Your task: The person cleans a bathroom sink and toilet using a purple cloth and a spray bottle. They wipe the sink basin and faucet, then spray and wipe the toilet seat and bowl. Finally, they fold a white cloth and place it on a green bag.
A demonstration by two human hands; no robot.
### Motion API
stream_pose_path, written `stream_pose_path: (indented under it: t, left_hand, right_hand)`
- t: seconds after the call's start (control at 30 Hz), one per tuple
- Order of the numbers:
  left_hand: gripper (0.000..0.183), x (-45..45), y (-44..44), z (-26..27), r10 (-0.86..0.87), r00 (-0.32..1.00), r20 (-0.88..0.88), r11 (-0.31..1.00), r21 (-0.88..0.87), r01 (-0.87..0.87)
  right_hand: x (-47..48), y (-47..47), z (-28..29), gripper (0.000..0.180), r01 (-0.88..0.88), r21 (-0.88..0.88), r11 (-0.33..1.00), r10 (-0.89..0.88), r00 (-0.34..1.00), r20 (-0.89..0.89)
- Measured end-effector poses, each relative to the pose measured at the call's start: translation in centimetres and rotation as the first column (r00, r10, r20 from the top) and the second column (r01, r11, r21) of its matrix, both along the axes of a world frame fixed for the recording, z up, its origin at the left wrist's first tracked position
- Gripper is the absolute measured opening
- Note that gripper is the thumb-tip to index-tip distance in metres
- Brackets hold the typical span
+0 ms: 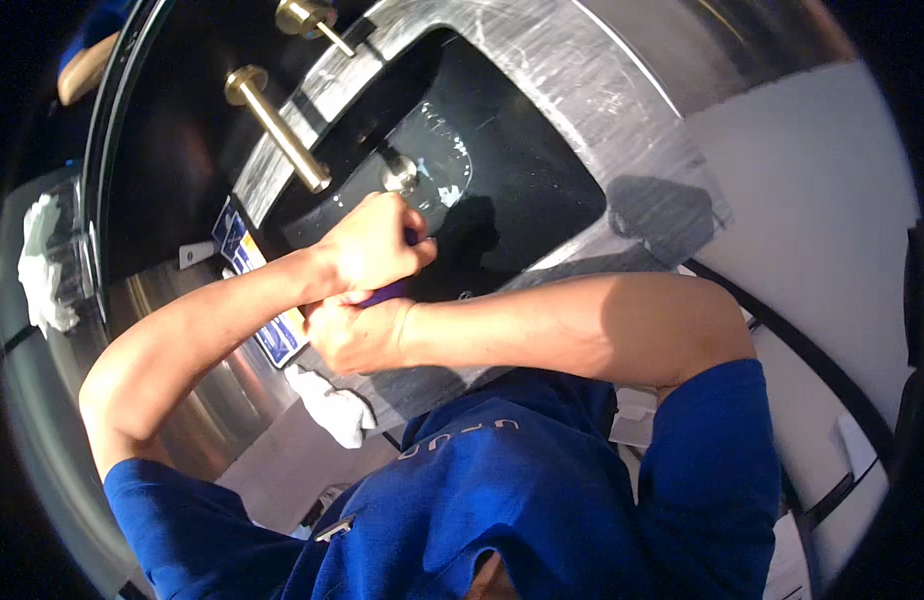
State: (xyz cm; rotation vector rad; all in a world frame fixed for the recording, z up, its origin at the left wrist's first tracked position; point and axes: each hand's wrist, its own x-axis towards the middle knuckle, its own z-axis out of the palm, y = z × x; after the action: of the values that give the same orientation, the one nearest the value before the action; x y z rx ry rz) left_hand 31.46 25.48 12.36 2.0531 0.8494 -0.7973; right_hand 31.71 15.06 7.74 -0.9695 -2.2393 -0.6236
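Observation:
My left hand (379, 244) is closed in a fist around a purple cloth (387, 293), over the near left corner of a black sink basin (529, 157). Just below it, my right hand (357, 330) grips the same cloth, its forearm crossing in front of my body. Only small bits of purple show between the fists; the rest is hidden by my fingers. Water glistens on the basin floor around a round metal drain (400, 176).
A brass spout (282, 139) and a brass handle (312, 21) jut from the dark wall. Grey marbled countertop (627, 97) borders the basin. On the left are a blue-and-white printed card or packet (278, 341) and a crumpled white cloth (330, 405). A mirror (34, 225) stands beyond.

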Motion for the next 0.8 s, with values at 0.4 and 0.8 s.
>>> stream_pose_path:
  t: [0.4,0.8]
  left_hand:
    - [0.022,-2.2,-3.6,-10.1,-0.100,0.992,-0.078,0.966,0.230,0.116]
    - [0.042,-6.2,-12.0,-7.8,0.994,-0.060,-0.097,-0.102,-0.991,-0.091]
  right_hand:
    - [-2.6,-1.2,-10.3,0.025,-0.311,-0.202,0.929,0.359,0.889,0.283]
    - [11.5,-7.0,-6.1,0.048,-0.544,-0.260,0.798,-0.593,-0.631,-0.501]
